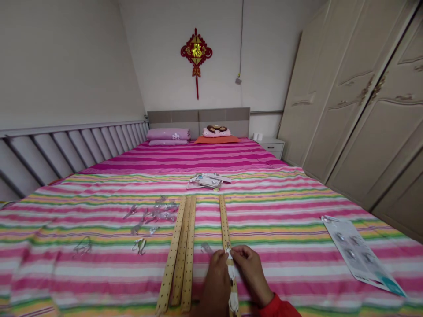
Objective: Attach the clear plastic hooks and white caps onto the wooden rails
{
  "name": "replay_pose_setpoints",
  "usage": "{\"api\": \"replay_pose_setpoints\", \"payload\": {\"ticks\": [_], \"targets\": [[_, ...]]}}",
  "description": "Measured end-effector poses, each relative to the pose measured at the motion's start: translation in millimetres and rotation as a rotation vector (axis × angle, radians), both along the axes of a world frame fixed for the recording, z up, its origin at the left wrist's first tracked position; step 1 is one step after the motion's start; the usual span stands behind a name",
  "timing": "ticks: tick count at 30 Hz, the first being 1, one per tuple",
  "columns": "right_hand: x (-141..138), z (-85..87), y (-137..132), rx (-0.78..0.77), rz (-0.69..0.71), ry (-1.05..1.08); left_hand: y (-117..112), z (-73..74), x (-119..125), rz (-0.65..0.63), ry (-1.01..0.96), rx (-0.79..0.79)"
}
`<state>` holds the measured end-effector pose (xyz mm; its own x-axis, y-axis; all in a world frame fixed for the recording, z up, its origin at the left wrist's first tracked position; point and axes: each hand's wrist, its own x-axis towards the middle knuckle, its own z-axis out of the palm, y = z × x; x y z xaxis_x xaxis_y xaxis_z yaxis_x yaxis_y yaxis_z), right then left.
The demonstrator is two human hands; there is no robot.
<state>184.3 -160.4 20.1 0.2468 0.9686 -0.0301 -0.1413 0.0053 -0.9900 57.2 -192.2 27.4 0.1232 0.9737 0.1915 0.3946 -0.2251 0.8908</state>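
Note:
A narrow wooden strip with rows of holes [224,215] lies lengthwise on the striped bedspread in front of me. White oval hook pieces [233,303] sit along its near half. My left hand [216,277] is closed at the strip's left edge, its fingertips against a white hook [228,252]. From the right, my right hand [249,268] pinches at that same hook, thumb and forefinger together. A small metal bit shows just above the fingertips. The exact contact of each finger is partly hidden. Three more perforated wooden strips [180,251] lie side by side to the left.
Small clear bags with metal parts [161,211] are scattered at left. Loose hooks [139,246] and a thin wire-like piece [82,247] lie nearer. Flat packages [208,179] are piled beyond the strips. A blister card [358,253] lies at right on the bedspread [284,207].

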Motion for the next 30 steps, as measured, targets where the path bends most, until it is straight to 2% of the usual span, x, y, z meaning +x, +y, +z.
{"api": "replay_pose_setpoints", "payload": {"ticks": [3, 5, 8, 10, 14, 18, 22, 26, 30], "targets": [[2.8, 2.1, -5.6, 0.006, -0.004, 0.015, -3.8, 16.3, -15.7, 0.027, 0.020, 0.066], [5.4, 2.4, -10.3, -0.026, -0.010, 0.040, -2.5, 29.2, -37.7, 0.073, 0.026, 0.116], [9.0, 2.4, -17.2, -0.079, 0.004, 0.082, 5.9, 45.9, -88.0, 0.219, 0.015, 0.114], [10.7, 2.6, -20.5, -0.089, 0.024, 0.087, 13.3, 50.8, -129.7, 0.347, 0.002, 0.066], [12.0, 1.8, -22.3, -0.106, 0.050, 0.053, 24.7, 41.8, -211.8, 0.588, -0.015, 0.042], [11.9, -1.3, -20.6, -0.123, 0.060, 0.045, 29.1, 23.1, -264.7, 0.719, -0.002, -0.014], [12.7, -3.0, -20.4, -0.122, 0.070, 0.021, 34.3, 10.5, -282.3, 0.767, 0.090, -0.020], [13.6, -5.0, -21.4, -0.100, 0.075, -0.001, 42.8, 3.7, -281.6, 0.766, 0.199, -0.047], [13.4, -8.8, -21.3, -0.101, 0.073, -0.022, 48.7, 3.4, -278.0, 0.732, 0.280, -0.055]]}}
